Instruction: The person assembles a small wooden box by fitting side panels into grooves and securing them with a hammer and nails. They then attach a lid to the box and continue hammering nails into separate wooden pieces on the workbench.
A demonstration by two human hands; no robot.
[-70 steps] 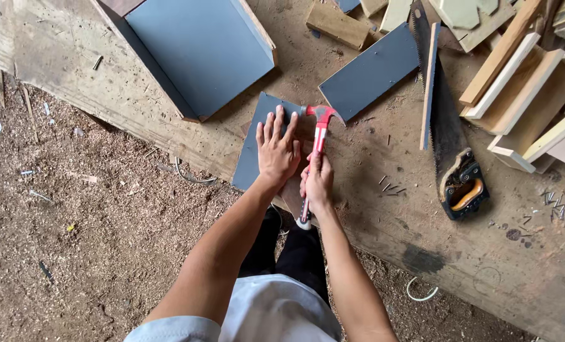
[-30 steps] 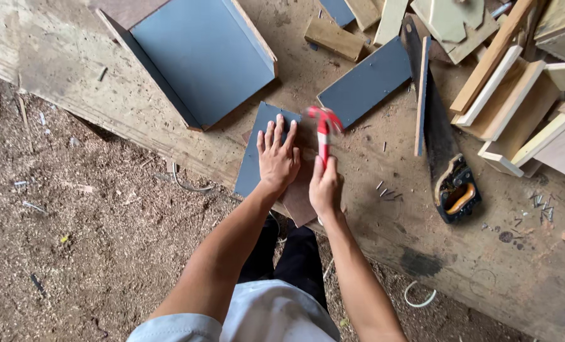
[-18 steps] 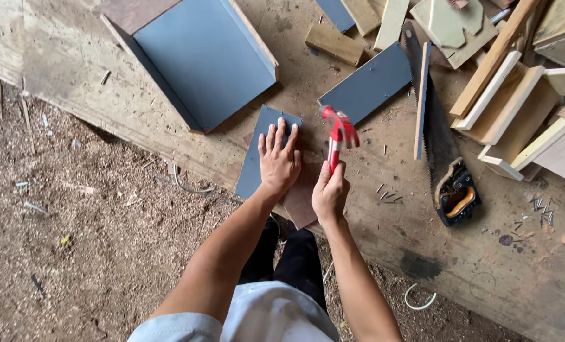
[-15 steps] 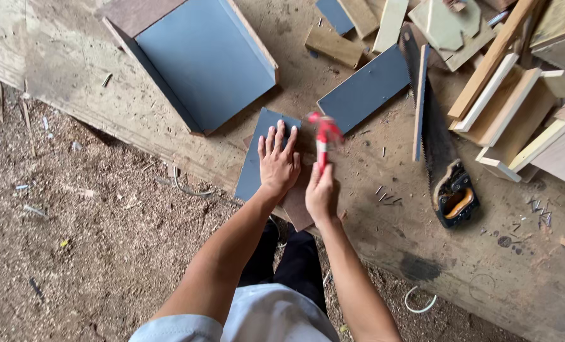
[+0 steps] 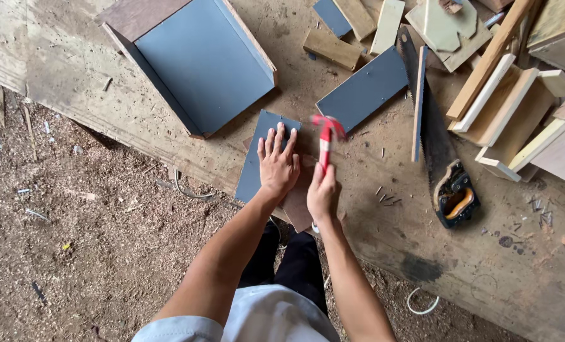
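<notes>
My left hand [image 5: 277, 166] lies flat, fingers spread, on a small grey-blue panel [image 5: 254, 166] at the near edge of a worn wooden bench [image 5: 422, 240]. My right hand [image 5: 321, 193] grips the handle of a red and white hammer [image 5: 325, 136]. Its head is blurred with motion just right of the left fingertips. A brown board [image 5: 299, 202] lies under the panel, between my two hands.
A large grey-blue panel with a wooden edge [image 5: 200, 63] lies behind, and a narrow grey-blue strip [image 5: 363, 90] to its right. A handsaw [image 5: 441, 145] and loose nails [image 5: 384, 197] lie right of the hammer. Wood offcuts [image 5: 510, 95] are piled at far right. Sawdust covers the floor [image 5: 73, 253].
The hammer has swung up and down beside the left hand, its head shifting between the panel's right edge and slightly further right. The left hand stays flat on the panel.
</notes>
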